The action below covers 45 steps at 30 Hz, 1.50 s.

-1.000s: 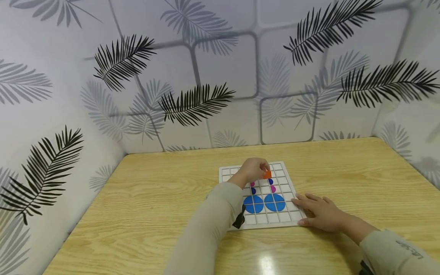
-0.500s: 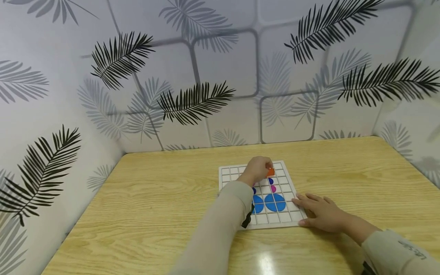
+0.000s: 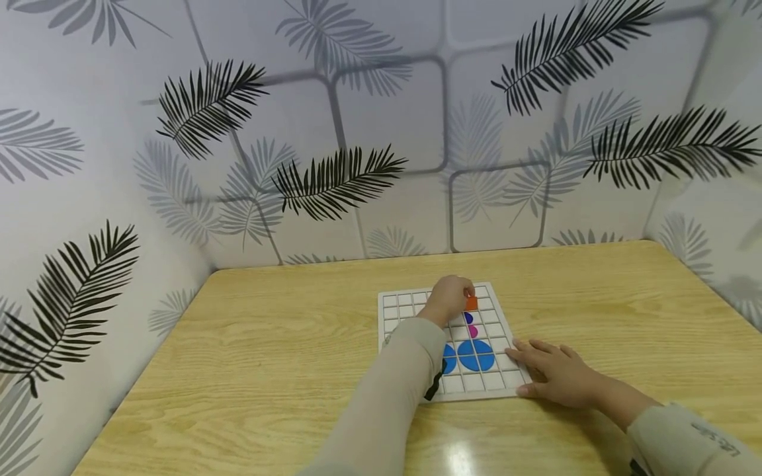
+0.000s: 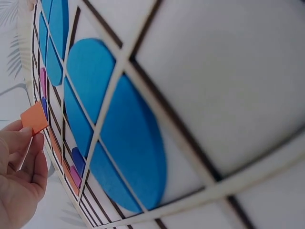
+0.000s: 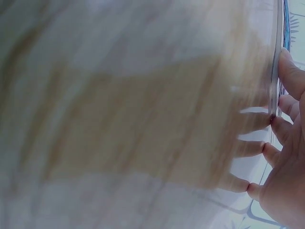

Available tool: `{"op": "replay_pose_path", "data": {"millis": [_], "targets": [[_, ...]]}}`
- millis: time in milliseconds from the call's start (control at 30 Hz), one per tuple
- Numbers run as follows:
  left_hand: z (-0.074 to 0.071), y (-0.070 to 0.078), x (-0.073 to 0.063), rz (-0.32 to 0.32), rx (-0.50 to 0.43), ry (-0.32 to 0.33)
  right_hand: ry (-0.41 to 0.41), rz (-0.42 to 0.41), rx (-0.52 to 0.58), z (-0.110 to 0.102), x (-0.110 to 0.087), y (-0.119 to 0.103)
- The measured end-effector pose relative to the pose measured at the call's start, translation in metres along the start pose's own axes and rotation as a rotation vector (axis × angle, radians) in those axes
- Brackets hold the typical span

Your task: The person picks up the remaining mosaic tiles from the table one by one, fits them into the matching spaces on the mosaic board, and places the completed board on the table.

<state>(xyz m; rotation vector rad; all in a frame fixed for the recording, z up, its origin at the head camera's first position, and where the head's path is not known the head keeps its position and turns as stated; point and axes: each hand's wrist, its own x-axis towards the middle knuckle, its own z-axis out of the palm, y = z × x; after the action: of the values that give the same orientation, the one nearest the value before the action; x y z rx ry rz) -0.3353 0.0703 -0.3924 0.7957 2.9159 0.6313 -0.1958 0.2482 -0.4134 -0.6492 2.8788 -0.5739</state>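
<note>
My left hand (image 3: 449,299) pinches a flat orange square tile (image 3: 471,303) between thumb and fingers over the far part of a white grid board (image 3: 473,382). In the left wrist view the orange tile (image 4: 34,118) is held tilted at the fingertips. Blue quarter pieces form a round shape (image 3: 476,356) on the board; a second one is partly behind the left sleeve. Beyond them lie a pink half-round piece (image 3: 473,331) and a dark blue one (image 3: 468,318). With fingers spread, my right hand (image 3: 556,373) touches the board's right edge and the table.
The board lies on a wood-grain table (image 3: 268,350). Behind the table stands a wall (image 3: 393,211) with a leaf pattern. Further orange pieces (image 4: 71,179) sit in the grid in the left wrist view, mostly hidden from the head view.
My left hand has moved a little to the right over the board with the orange tile, mostly in the first half second. My right hand stays at the board's edge.
</note>
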Motion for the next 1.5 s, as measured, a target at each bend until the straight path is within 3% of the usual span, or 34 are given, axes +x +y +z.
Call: {"op": "replay_pose_path", "data": {"millis": [133, 200, 267, 367, 433, 467, 533, 600, 633, 667, 733, 767, 800, 833, 867, 933, 1033, 1067, 1100, 1233, 1333, 1500], "targets": [[0.003, -0.002, 0.007, -0.026, 0.008, -0.005, 0.002, -0.014, -0.004, -0.001, 0.001, 0.000], [0.008, -0.001, 0.010, -0.034, 0.083, 0.005, 0.002, -0.015, -0.005, -0.002, 0.001, 0.000], [0.030, -0.017, 0.030, -0.010, 0.138, 0.015, 0.002, -0.022, -0.013, -0.001, 0.001, 0.001], [0.076, -0.047, 0.066, 0.046, 0.261, 0.069, 0.007, -0.026, -0.013, 0.000, 0.000, 0.002], [0.106, -0.071, 0.092, 0.085, 0.286, 0.088, 0.010, -0.035, -0.021, 0.000, 0.000, 0.003], [0.108, -0.070, 0.096, 0.061, 0.292, 0.051, 0.011, -0.033, -0.020, -0.001, -0.001, 0.003], [0.112, -0.069, 0.097, 0.072, 0.324, 0.063, 0.013, -0.029, -0.021, -0.001, -0.001, 0.003], [0.095, -0.054, 0.084, 0.038, 0.336, -0.006, 0.015, -0.025, -0.021, -0.001, -0.002, 0.004], [0.087, -0.049, 0.077, 0.052, 0.337, -0.001, 0.017, -0.023, -0.018, -0.002, -0.002, 0.004], [0.074, -0.039, 0.067, 0.028, 0.345, -0.044, 0.018, -0.024, -0.020, -0.002, -0.002, 0.005], [0.053, -0.024, 0.048, 0.019, 0.353, -0.055, 0.021, -0.032, -0.026, -0.001, -0.001, 0.005], [0.037, -0.013, 0.036, -0.007, 0.357, -0.100, 0.022, -0.036, -0.027, -0.001, -0.001, 0.006], [0.028, -0.006, 0.027, -0.018, 0.359, -0.110, 0.023, -0.040, -0.030, 0.000, 0.000, 0.006], [0.027, -0.006, 0.024, 0.011, 0.352, -0.067, 0.024, -0.045, -0.032, 0.000, 0.000, 0.006], [0.017, 0.002, 0.017, -0.021, 0.350, -0.102, 0.023, -0.047, -0.034, 0.000, 0.001, 0.007], [0.010, 0.006, 0.008, -0.019, 0.346, -0.084, 0.020, -0.045, -0.028, 0.000, 0.002, 0.007], [0.009, 0.005, 0.007, -0.018, 0.286, -0.052, 0.010, -0.039, -0.016, -0.001, 0.004, 0.008], [0.003, 0.009, 0.005, -0.050, 0.269, -0.087, 0.008, -0.037, -0.012, -0.001, 0.004, 0.008], [0.009, 0.002, 0.009, -0.023, 0.244, -0.050, 0.007, -0.037, -0.010, 0.000, 0.004, 0.008], [0.003, -0.003, 0.010, 0.003, 0.159, -0.041, 0.008, -0.037, -0.013, 0.001, 0.006, 0.008], [-0.015, 0.001, -0.005, -0.014, 0.123, -0.044, 0.004, -0.036, -0.020, 0.003, 0.008, 0.009], [-0.037, -0.008, -0.028, -0.011, 0.068, 0.005, -0.006, -0.039, -0.031, 0.006, 0.011, 0.010]]}}
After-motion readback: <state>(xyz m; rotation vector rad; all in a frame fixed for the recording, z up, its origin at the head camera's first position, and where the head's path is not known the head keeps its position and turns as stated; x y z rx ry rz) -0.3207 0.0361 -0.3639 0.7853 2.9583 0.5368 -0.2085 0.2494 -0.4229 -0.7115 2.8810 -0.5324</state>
